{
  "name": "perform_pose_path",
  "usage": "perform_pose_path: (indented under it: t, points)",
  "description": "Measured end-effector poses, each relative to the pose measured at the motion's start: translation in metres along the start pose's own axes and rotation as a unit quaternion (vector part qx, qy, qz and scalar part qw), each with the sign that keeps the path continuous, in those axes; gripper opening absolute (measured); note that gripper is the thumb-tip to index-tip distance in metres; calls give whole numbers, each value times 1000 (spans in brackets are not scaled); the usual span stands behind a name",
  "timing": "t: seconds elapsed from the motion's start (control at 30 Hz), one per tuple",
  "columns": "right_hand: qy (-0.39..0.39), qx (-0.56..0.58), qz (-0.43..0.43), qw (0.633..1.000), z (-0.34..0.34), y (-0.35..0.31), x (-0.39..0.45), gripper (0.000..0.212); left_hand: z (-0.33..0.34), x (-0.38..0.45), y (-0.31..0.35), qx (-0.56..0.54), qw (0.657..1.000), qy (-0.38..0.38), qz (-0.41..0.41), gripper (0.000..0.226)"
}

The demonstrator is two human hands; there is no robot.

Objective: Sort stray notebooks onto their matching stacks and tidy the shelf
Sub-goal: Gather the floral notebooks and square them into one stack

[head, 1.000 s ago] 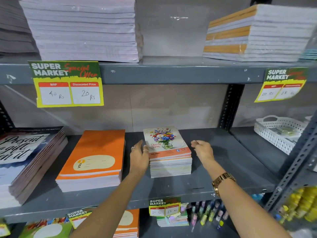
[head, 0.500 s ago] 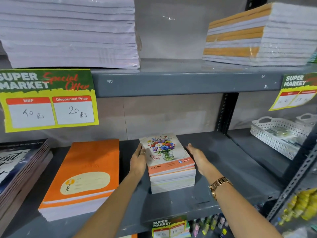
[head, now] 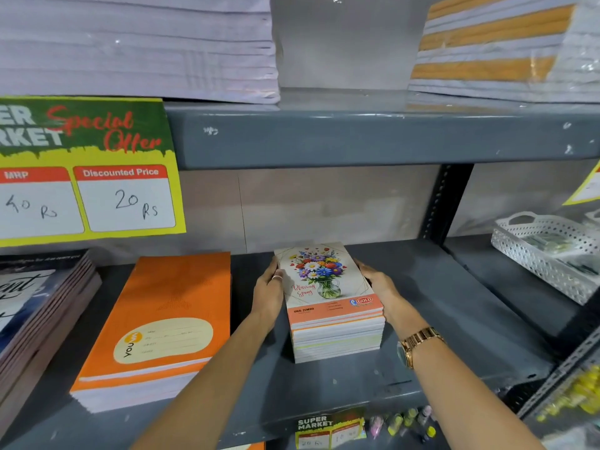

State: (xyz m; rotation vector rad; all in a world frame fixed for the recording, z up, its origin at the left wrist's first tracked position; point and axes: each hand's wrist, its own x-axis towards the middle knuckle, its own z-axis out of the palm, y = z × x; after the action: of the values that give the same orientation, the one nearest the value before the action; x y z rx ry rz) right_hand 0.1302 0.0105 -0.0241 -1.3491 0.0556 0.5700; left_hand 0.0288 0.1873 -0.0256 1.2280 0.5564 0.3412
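Observation:
A stack of flower-cover notebooks (head: 328, 287) stands in the middle of the grey shelf (head: 438, 297). My left hand (head: 269, 290) presses flat against the stack's left side, a ring on one finger. My right hand (head: 378, 284), with a gold watch on its wrist, clasps the right side. Both hands squeeze the stack between them. To the left lies a stack of orange notebooks (head: 162, 319), apart from my hands. A pile of dark lettered notebooks (head: 39, 306) sits at the far left edge.
A white perforated basket (head: 545, 254) sits on the right shelf section, behind a black upright post (head: 438, 203). The upper shelf holds wrapped white paper bundles (head: 136, 47) and orange-striped bundles (head: 493, 50). A yellow price tag (head: 87, 170) hangs from its edge. Small bottles (head: 402, 420) stand below.
The view has moved closer to the shelf. My right hand closed in from beside the stack onto its right side, and both hands now clasp the stack.

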Motion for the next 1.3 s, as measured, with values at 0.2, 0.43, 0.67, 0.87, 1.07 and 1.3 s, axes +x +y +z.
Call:
perform_pose_path:
  t: [0.2, 0.43, 0.67, 0.87, 1.07, 1.3]
  points:
    - [3, 36, 17, 999, 0, 2, 1, 25, 5, -3, -3, -4, 1000, 1, -4, 41]
    - [-6, 6, 23, 1000, -7, 5, 5, 19, 8, -4, -4, -16, 1000, 4, -13, 42]
    - [-8, -6, 26, 1000, -6, 4, 1, 20, 9, -6, -4, 6, 1000, 19, -4, 43]
    - [-5, -30, 32, 999, -5, 1, -3, 19, 12, -10, -6, 38, 999, 31, 16, 43]
    - [-26, -24, 25, 999, -2, 0, -8, 40, 13, -12, -4, 58, 997, 34, 25, 43]
    - [-1, -55, 16, 998, -1, -3, -12, 39, 11, -14, -1, 141, 988, 32, 47, 46]
